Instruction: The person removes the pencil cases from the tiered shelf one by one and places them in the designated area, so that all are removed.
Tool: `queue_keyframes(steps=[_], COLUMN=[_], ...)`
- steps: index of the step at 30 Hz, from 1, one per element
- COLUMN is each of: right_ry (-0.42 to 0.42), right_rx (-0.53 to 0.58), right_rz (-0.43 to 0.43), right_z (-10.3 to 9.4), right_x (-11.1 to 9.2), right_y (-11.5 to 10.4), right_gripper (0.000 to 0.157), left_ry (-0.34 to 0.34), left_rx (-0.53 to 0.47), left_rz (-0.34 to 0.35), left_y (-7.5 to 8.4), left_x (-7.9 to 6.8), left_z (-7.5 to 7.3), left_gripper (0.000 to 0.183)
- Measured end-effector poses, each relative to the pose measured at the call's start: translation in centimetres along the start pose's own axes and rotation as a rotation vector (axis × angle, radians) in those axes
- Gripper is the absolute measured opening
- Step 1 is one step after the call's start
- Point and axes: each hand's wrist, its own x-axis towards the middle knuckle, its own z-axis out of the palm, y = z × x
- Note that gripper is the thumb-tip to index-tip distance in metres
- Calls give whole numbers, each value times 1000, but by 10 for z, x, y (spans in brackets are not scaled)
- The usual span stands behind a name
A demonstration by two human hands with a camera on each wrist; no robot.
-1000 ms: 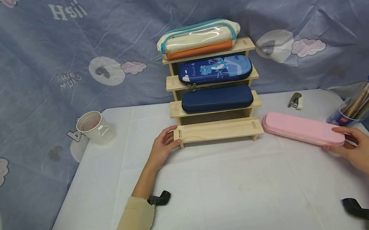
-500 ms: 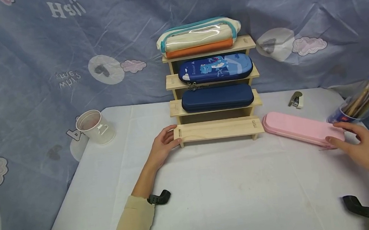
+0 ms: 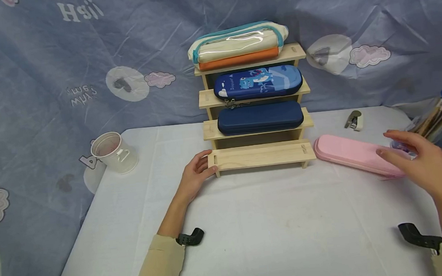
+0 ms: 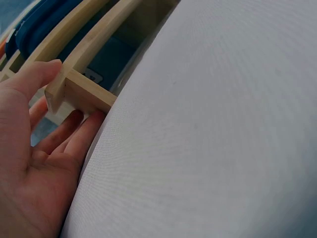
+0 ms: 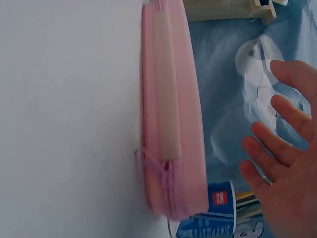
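Observation:
My left hand (image 3: 194, 176) pinches the left end of the lowest board of a stepped wooden rack (image 3: 260, 155). In the left wrist view, the thumb lies on the board's corner and the fingers (image 4: 81, 136) curl beneath its end. On the table right of the rack lies a pink zippered pencil case (image 3: 356, 154). My right hand (image 3: 427, 160) hovers over its right end, fingers spread and holding nothing. The right wrist view shows the pink case's zipper side, with the hand apart from it.
Higher steps hold a navy case (image 3: 260, 118), a blue dinosaur case (image 3: 259, 83) and a clear-fronted pouch (image 3: 238, 47). A white cup (image 3: 116, 154) stands left. A stapler (image 3: 354, 121) and a blue-lidded jar of pencils (image 3: 439, 119) sit right. Patterned cloth hangs behind.
My right hand has let go of the pink pencil case's end, risen above it and shifted slightly left. The left hand keeps its hold on the rack.

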Motion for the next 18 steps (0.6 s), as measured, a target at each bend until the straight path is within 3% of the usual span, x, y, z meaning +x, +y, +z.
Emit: queue_keyframes(steps=[7,12,18], right_ry=[-24,3,-4], right_rx=[60,108,179], right_rz=[-101,-224,-274], right_z=[5,14,23], right_x=[6,13,25], right_y=[-21,-37,-52], right_gripper=[60,55,53], left_ry=[0,6,10], left_rx=[1,10,16], left_rz=[2,0,-2], left_y=[7,6,7], left_x=[-3,-3,-3], left_z=[3,2,3], left_gripper=[60,60,60])
